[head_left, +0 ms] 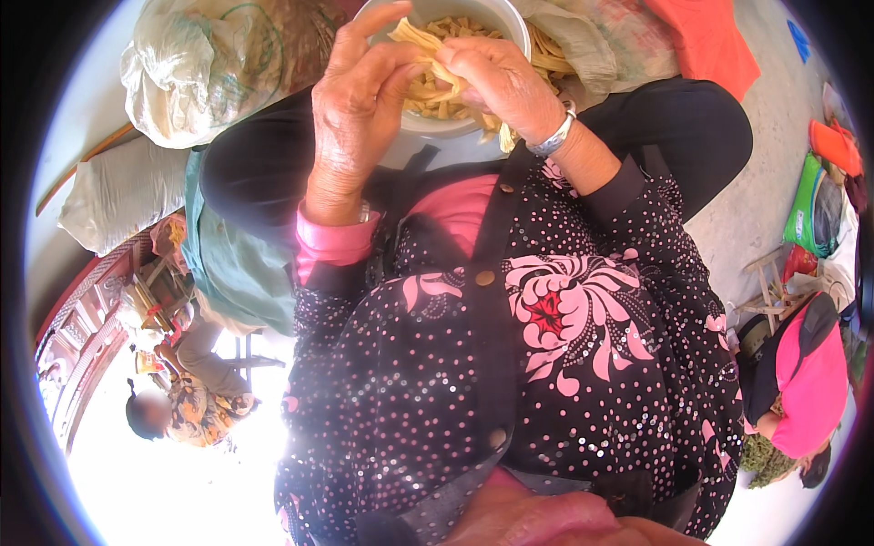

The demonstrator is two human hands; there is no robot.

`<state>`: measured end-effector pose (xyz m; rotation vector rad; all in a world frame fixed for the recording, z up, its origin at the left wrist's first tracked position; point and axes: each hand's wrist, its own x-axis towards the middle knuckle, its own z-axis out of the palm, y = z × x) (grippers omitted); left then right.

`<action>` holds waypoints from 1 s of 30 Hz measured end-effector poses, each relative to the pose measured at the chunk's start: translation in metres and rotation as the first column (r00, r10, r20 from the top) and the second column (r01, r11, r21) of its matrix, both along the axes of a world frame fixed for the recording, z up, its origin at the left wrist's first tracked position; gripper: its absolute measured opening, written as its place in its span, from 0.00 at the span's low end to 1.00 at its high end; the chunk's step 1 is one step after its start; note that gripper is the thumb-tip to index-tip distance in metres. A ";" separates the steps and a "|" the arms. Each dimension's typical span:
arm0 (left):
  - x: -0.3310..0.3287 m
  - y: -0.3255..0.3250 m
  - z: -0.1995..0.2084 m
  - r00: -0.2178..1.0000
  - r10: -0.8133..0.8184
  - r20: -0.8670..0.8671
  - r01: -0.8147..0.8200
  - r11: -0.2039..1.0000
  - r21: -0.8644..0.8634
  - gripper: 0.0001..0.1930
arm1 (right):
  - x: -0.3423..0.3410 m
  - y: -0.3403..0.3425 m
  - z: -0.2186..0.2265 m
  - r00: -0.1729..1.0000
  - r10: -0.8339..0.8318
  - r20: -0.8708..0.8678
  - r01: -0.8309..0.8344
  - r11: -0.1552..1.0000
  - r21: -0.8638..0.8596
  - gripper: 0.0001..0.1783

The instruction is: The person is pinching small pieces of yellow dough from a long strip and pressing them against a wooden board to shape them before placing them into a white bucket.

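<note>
"Strips (417,36) first: how do they look?"

"Pale yellow, thin and soft-edged, bunched together lengthwise. One end fans out at the top; loose ends hang below the right palm."

"And the hands?"

"Both raised over the near side of the white tub (435,130), fingertips almost meeting. The left hand (353,100) stands nearly upright, forefinger bent and apart from the rest. The right hand (510,86) slants in from the right, a silver bracelet (553,136) at its wrist."

"Gripping?"

"Yes, both closed on the bunch: thumb and fingers pinch it from each side. Exact contact behind the left fingers is hidden."

"Where does it lie in that grip?"

"Between the two hands, crossing the fingertips, its top sticking out past them and its tail below the right. Short pieces (460,25) fill the tub underneath; longer lengths (546,56) lie just beside it, on the right."
</note>
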<state>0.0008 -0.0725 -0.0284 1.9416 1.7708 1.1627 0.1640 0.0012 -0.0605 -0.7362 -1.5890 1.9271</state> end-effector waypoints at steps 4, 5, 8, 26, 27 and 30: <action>-0.001 0.003 -0.006 0.989 -0.051 0.137 0.060 0.996 -0.063 0.06 | 0.007 0.011 -0.007 0.985 0.172 0.013 -0.173 0.984 0.041 0.17; 0.001 -0.002 -0.003 0.976 0.009 0.218 0.033 0.982 -0.188 0.05 | 0.009 0.012 -0.006 0.981 0.195 0.021 -0.195 0.980 0.037 0.20; 0.000 -0.002 -0.010 0.885 0.118 0.450 0.039 0.945 -0.324 0.04 | 0.007 0.012 -0.020 0.990 0.143 0.019 -0.142 0.947 0.289 0.23; 0.001 -0.003 -0.012 0.859 -0.138 0.493 0.290 0.924 -0.248 0.22 | 0.019 0.005 -0.011 0.992 0.118 0.039 -0.122 0.986 0.113 0.24; 0.006 -0.002 -0.008 0.870 -0.138 0.474 0.273 0.934 -0.230 0.22 | 0.018 0.004 -0.010 0.994 0.107 0.036 -0.111 0.989 0.101 0.24; 0.012 -0.004 -0.008 0.831 -0.073 0.552 0.260 0.928 -0.268 0.21 | 0.016 0.002 -0.009 0.995 0.094 0.029 -0.096 0.994 0.060 0.23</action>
